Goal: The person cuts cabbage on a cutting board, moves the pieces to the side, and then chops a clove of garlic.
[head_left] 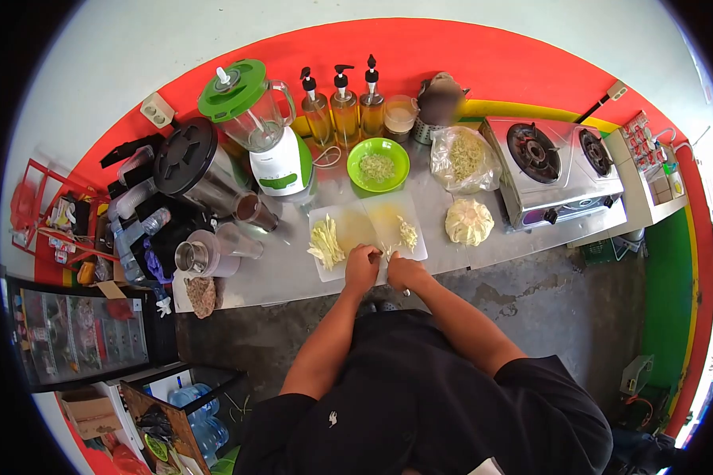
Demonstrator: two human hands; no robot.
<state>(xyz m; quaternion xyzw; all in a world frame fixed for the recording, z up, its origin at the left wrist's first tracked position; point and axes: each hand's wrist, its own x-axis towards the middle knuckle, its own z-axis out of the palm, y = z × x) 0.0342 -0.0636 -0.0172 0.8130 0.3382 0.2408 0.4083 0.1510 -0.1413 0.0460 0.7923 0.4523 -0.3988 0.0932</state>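
At the front edge of a white cutting board (pixel 337 212), my left hand (pixel 363 267) is closed with its fingertips on small pale pieces. Close beside it on the right, my right hand (pixel 405 274) is closed round a knife, of which only a little shows. Long pale-green strips (pixel 325 242) lie on the board's left part. A small heap of chopped pale pieces (pixel 407 233) is on its right part. Behind the board, a green bowl (pixel 360 179) holds more chopped pieces. A whole cabbage-like pale head (pixel 468 222) sits to the right of the board.
A plastic bag of shredded food (pixel 466 158) and a two-burner stove (pixel 557 170) stand at the right. Three pump bottles (pixel 345 112) line the wall. A green-lidded blender (pixel 269 150), a dark lidded container (pixel 187 157) and a strainer (pixel 192 257) are at the left.
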